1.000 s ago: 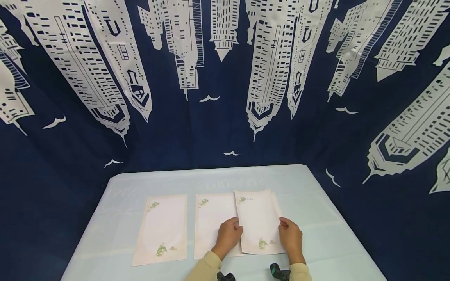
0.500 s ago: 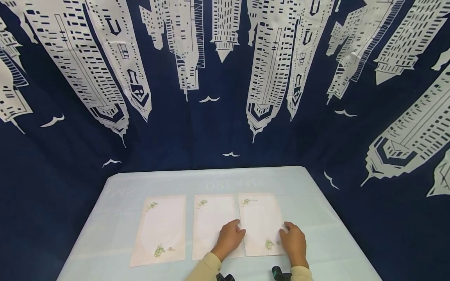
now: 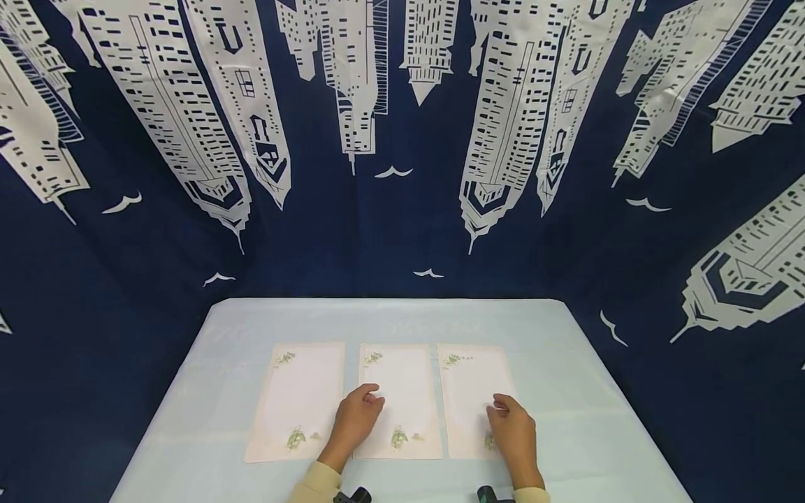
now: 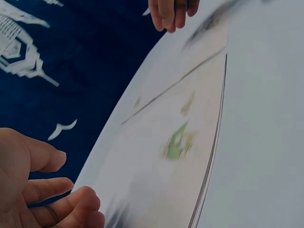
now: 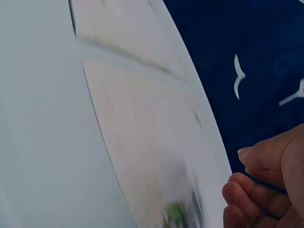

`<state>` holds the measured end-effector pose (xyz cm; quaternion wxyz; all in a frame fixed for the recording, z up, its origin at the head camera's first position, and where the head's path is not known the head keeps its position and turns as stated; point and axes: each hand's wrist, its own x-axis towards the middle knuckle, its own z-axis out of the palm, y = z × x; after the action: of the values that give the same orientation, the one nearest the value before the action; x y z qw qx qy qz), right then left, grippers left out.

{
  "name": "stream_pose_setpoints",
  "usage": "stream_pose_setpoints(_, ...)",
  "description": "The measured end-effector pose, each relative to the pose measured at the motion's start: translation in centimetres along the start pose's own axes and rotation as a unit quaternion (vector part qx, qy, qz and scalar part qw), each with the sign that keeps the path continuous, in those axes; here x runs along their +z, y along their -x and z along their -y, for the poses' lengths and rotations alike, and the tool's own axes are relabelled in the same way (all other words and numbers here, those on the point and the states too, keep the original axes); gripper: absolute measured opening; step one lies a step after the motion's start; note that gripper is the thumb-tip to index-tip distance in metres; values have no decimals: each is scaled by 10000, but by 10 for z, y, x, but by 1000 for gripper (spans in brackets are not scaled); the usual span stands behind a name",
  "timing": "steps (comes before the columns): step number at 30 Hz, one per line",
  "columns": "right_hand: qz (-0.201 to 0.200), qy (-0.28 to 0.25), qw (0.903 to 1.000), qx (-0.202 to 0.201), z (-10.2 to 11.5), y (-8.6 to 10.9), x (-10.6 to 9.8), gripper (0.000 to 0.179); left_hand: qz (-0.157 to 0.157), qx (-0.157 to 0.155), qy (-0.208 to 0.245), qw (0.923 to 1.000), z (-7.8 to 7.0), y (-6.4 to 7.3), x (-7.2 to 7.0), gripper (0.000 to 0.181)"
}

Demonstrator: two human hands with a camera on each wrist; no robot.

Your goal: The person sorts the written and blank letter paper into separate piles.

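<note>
Three pale pink sheets of paper, each with small green plant prints at the top left and near the bottom, lie side by side: a left sheet (image 3: 298,395), a middle sheet (image 3: 409,391) and a right sheet (image 3: 468,398). My left hand (image 3: 356,421) is over the left edge of the middle sheet, fingers loosely bent around nothing. Over the lower right part of the right sheet is my right hand (image 3: 514,432), hiding that corner, its fingers loosely bent too. Both wrist views show the left hand (image 4: 52,190) and right hand (image 5: 266,183) holding nothing, above the paper.
The sheets lie on a table with a pale, light-blue cover (image 3: 566,391). Behind it hangs a dark blue curtain (image 3: 352,237) printed with white buildings and birds. A narrow gap separates the middle and right sheets.
The right sheet, earlier held at both edges and overlapping the middle one, has been laid flat, apart from it. Both hands have let go; the left moved left over the middle sheet.
</note>
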<state>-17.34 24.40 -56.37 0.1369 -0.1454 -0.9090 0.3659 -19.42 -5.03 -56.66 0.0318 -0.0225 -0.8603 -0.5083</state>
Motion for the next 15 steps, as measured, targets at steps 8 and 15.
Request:
stream_pose_setpoints(8, 503, -246, 9978, -354, 29, 11, 35, 25, -258, -400, -203, 9987, 22, 10, -36, 35)
stream_pose_setpoints(15, 1007, -313, 9935, -431, 44, 24, 59, 30, -140, -673, -159, 9975, 25, 22, -44, 44)
